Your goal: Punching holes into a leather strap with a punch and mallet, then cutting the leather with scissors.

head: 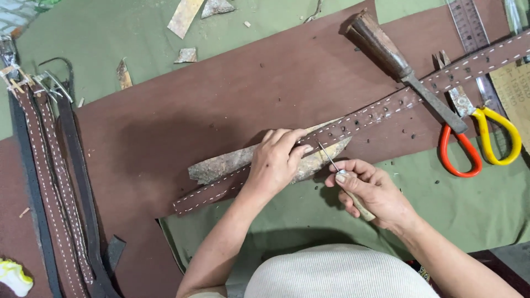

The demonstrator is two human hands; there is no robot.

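Head view: person seated at a worktable, both hands on one strap
Containers: none seen; loose things lie straight on the brown leather sheet (221,94) and the green cloth (469,204)
Belt: long brown stitched belt (386,107) runs diagonally from lower left to upper right across the sheet; a row of punched holes shows along its middle stretch
Scrap: worn tan leather scrap (221,164) lies under the belt, beneath the left hand
Left hand: left hand (276,160) palm down, fingers curled over the belt and scrap, pressing both flat; closed loosely, nothing lifted
Right hand: right hand (372,190) closed around the pale handle of an awl (338,168); thin metal tip angled up-left, meeting the belt just beside the left fingertips
Chisel: rusty wooden-handled chisel (397,66) lies across the belt, upper right
Scissors: scissors (477,138), one red loop, one yellow, just beside the chisel blade
Left edge: several dark finished belts (49,182) lie side by side, well apart from the hands
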